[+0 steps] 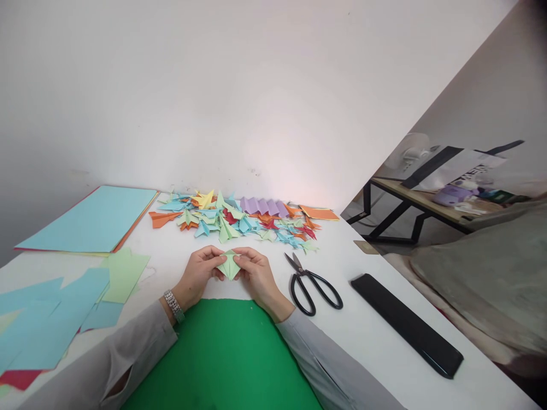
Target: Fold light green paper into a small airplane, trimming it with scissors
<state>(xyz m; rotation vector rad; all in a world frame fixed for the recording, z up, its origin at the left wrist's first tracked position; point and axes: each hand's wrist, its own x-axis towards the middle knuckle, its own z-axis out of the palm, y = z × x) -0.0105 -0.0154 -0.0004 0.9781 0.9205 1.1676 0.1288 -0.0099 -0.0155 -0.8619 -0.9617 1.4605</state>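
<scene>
A small folded piece of light green paper [229, 266] is held up between both hands, just above the near edge of the white table. My left hand [197, 274] pinches its left side, with the thumb on its front. On the right side, my right hand [258, 275] grips it the same way. The paper has a diamond shape, with creases meeting at its lower point. Behind the hands lies a pile of folded paper pieces [226, 228] in green, blue, orange, red, yellow and purple.
Black-handled scissors [314, 285] lie right of my right hand, with a long black object [405, 324] farther right. Large coloured sheets [92, 219] are stacked at the back left, and loose blue and green sheets [81, 307] lie nearer. A wall stands behind the table.
</scene>
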